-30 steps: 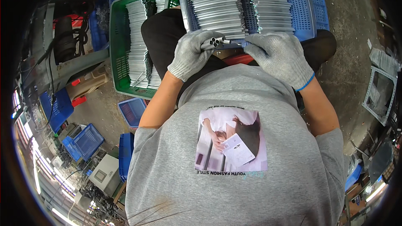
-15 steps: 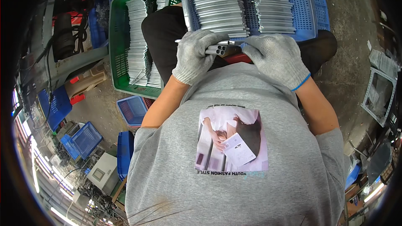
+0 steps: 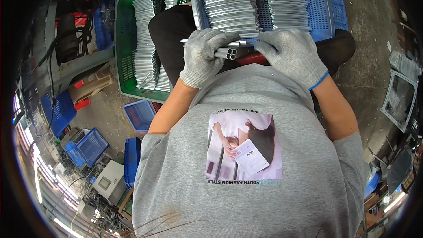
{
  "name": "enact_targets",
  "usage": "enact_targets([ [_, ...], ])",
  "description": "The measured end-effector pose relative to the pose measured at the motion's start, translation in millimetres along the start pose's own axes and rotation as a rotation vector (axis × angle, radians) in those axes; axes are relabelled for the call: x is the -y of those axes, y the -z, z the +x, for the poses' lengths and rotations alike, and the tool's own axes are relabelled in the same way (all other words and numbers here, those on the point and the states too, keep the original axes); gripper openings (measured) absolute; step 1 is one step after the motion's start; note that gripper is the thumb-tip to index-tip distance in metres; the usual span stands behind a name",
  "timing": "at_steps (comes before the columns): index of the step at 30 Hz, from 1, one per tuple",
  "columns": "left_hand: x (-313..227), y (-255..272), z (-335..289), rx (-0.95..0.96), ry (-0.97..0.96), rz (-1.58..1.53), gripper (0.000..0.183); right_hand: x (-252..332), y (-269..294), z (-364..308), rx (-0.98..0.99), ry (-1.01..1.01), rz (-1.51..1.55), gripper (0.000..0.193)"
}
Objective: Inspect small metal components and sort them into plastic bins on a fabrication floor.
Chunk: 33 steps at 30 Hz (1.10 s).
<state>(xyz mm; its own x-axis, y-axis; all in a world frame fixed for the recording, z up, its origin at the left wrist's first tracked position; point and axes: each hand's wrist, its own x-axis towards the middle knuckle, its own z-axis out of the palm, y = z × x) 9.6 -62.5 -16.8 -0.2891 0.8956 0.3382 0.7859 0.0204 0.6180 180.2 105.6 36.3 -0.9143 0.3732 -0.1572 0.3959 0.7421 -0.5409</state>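
Both my hands wear grey knitted gloves and are close together over my lap. My left hand (image 3: pixel 202 57) is closed around several short metal tubes (image 3: pixel 224 53), whose open ends point right. One more slim tube (image 3: pixel 238 43) lies across the top of that hand, under the fingers, its far end sticking out at the left. My right hand (image 3: pixel 291 55) has its fingers curled together just right of the tube ends; what they pinch, if anything, is hidden. Right in front of the hands stands a blue crate (image 3: pixel 324 13) with two stacks of metal tubes (image 3: pixel 286 6).
At my left, a green crate (image 3: pixel 121 57) holds more tubes. A small blue basket (image 3: pixel 140 117) sits on the floor behind it. Something red (image 3: pixel 252 59) shows between my legs. A machine with cables (image 3: pixel 66 39) stands far left, and a white perforated frame (image 3: pixel 398 101) lies at right.
My left hand has shifted slightly left and up with the tubes. The slim tube now sticks out further left. The blue bit at my right fingertips no longer shows clearly.
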Motion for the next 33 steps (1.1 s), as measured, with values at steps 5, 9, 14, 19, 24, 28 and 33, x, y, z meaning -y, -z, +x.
enact_targets([
  [5, 0, 0, 0, -0.017, -0.007, 0.058, 0.025, 2, 7, 2, -0.014, 0.010, 0.026, 0.018],
  [9, 3, 3, 1, 0.004, -0.016, 0.048, 0.025, 1, 8, 6, -0.024, -0.010, 0.054, 0.019],
  [14, 7, 1, -3, 0.033, 0.004, -0.006, 0.026, -3, 2, 7, -0.004, -0.031, 0.047, 0.021],
  [19, 7, -4, -3, 0.006, 0.015, 0.003, 0.026, -4, 1, 5, 0.064, -0.065, 0.093, 0.023],
  [24, 10, -7, 3, -0.005, -0.008, 0.089, 0.025, -7, 3, 10, 0.091, -0.145, 0.207, 0.025],
  [28, 19, -17, 15, 0.061, 0.044, 0.195, 0.024, -20, -1, 14, 0.029, -0.219, 0.231, 0.024],
  [33, 38, -49, 27, 0.220, 0.237, 0.396, 0.025, -41, -10, 7, -0.102, -0.274, 0.166, 0.032],
])
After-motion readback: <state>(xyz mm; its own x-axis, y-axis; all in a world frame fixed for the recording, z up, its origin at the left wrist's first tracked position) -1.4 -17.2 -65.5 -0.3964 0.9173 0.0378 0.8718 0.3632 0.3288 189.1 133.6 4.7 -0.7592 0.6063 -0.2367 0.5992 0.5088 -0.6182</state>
